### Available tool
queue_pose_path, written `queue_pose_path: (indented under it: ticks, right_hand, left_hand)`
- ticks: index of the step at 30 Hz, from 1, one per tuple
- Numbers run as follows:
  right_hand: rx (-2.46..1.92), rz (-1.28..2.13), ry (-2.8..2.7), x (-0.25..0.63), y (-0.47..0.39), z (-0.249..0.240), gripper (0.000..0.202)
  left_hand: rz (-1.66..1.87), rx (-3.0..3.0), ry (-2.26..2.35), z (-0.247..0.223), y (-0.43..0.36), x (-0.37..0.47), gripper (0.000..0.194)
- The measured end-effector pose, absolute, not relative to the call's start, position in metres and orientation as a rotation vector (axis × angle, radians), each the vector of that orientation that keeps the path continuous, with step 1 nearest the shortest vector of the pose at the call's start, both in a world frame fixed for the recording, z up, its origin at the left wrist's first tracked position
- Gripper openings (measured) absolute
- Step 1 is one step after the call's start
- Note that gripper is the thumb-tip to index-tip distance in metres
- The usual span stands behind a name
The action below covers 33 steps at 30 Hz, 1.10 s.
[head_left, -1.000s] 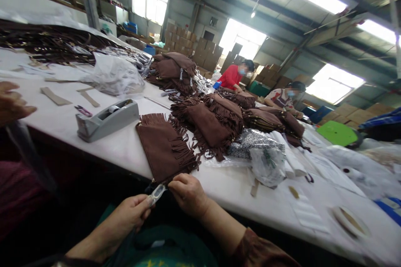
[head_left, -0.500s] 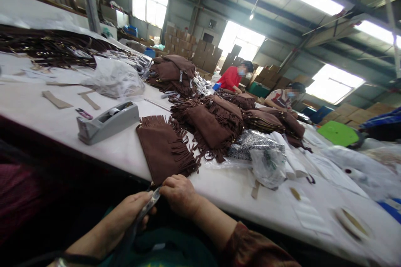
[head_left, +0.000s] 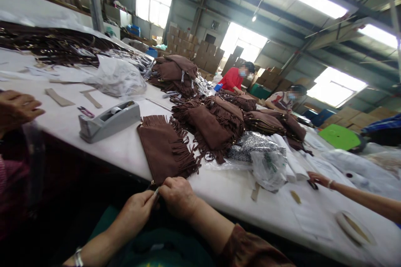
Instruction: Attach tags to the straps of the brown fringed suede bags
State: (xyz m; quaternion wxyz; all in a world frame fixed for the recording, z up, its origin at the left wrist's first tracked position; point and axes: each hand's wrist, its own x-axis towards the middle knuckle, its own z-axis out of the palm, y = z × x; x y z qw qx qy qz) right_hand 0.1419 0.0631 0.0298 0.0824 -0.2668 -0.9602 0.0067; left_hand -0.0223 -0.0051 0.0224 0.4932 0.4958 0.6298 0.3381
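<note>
Pinching hands (head_left: pixel 158 204) at bag (head_left: pixel 164 150) edge

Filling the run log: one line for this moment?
left hand: pinching small clear piece with right | right hand: at table edge, near brown fringed bag | tape dispenser: untouched

Single head-worn view, looking forward and slightly down along the white surface (head_left: pixel 244 200) from its near edge. Wearer's own hands, left hand (head_left: pixel 139 210) and right hand (head_left: pixel 178 196), sit close at bottom centre; far workers and ceiling lights fill the upper frame.
</note>
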Motion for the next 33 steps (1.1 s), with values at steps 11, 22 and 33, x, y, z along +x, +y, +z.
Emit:
queue_pose_path:
  ticks: [11,22,33]
  right_hand:
    - [-0.857,0.036,-2.841,0.139,0.061,0.033,0.007]
    - [-0.671,-0.068,-2.765,0.138,0.065,0.031,0.012]
    - [-0.68,-0.052,-2.689,0.143,0.064,0.022,0.007]
  left_hand:
    - [0.792,1.414,1.533,0.024,-0.005,-0.026,0.038]
    - [0.776,1.187,1.338,0.03,-0.004,-0.031,0.054]
    - [0.624,0.517,1.142,0.033,-0.03,-0.052,0.067]
